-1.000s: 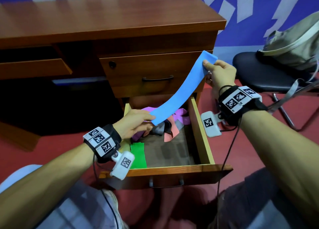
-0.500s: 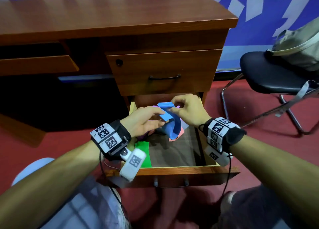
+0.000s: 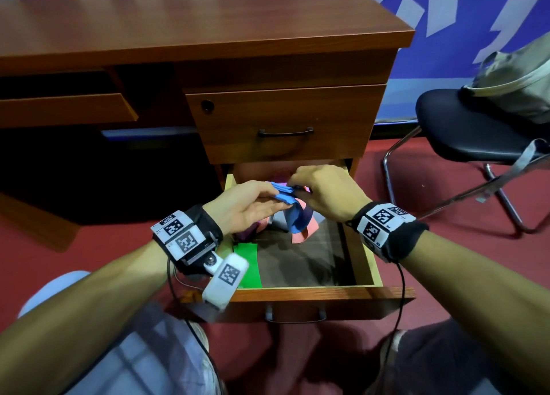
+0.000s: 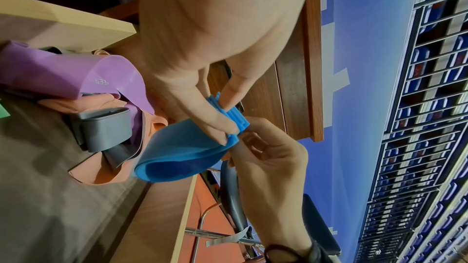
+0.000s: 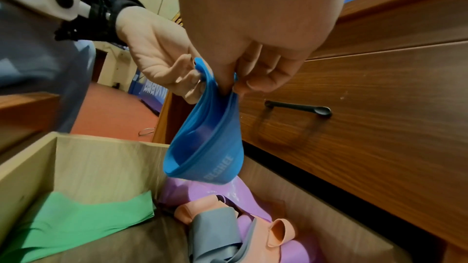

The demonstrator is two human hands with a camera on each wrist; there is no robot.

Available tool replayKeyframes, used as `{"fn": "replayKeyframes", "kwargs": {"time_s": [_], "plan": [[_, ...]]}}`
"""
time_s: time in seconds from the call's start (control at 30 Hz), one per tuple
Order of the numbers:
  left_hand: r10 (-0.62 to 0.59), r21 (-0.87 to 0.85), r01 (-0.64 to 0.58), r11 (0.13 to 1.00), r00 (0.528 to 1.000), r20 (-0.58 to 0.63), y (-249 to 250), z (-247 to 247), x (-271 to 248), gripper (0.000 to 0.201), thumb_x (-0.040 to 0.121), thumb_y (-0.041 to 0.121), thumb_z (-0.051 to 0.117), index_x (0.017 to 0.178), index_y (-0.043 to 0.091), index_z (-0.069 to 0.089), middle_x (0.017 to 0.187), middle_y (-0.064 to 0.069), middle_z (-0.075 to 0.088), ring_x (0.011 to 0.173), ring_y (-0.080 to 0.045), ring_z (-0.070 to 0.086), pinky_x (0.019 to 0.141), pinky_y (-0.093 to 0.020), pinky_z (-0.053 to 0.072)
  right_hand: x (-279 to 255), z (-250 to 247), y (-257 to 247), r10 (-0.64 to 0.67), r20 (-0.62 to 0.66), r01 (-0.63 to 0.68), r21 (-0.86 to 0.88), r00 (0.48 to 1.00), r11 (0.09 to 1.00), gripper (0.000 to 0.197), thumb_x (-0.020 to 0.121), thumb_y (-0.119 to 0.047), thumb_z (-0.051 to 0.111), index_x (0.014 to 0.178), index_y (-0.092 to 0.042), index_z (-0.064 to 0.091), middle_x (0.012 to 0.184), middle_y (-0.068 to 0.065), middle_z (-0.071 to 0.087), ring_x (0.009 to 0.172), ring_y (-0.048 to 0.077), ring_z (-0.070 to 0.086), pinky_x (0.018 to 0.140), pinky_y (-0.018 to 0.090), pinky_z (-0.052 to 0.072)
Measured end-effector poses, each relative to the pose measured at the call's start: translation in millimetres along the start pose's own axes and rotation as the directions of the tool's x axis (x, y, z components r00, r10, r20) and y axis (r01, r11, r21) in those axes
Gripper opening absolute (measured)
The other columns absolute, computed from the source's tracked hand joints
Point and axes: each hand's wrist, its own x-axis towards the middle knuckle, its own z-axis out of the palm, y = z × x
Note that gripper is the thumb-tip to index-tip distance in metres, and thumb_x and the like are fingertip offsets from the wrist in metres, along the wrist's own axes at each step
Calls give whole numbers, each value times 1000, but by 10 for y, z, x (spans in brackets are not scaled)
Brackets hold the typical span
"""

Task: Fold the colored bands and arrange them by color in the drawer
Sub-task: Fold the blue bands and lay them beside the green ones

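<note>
A blue band (image 3: pixel 290 213) (image 4: pixel 182 151) (image 5: pixel 207 139) hangs doubled over the open drawer (image 3: pixel 297 292), its ends stacked together at the top. My left hand (image 3: pixel 253 200) (image 4: pixel 217 111) pinches those stacked ends between thumb and fingers. My right hand (image 3: pixel 321 186) (image 5: pixel 235 85) pinches the same ends from the other side. In the drawer a folded green band (image 3: pixel 248 263) (image 5: pixel 83 219) lies flat at the left. Behind it sits a loose heap of purple (image 5: pixel 228 189), peach (image 3: pixel 303 231) (image 5: pixel 278 231) and grey (image 5: pixel 217 227) bands.
A shut drawer (image 3: pixel 282 121) with a dark handle is just above the open one, under the wooden desk top (image 3: pixel 178 20). A black chair (image 3: pixel 470 127) with a bag on it stands to the right on the red floor.
The blue band was stretched out between my hands; my right hand brought its far end down to the left hand, and both now pinch the stacked ends over the drawer.
</note>
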Motion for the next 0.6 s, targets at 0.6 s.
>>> {"fn": "replayKeyframes", "kwargs": {"time_s": [0.6], "plan": [[-114, -55, 116, 992, 993, 25, 105, -171, 88, 22, 95, -2, 45, 102, -14, 62, 100, -29, 74, 81, -36, 77, 59, -24, 62, -30, -7, 48, -65, 190, 15, 256, 980, 967, 33, 85, -30, 58, 117, -26, 64, 110, -10, 69, 95, 15, 64, 79, 38, 53]]}}
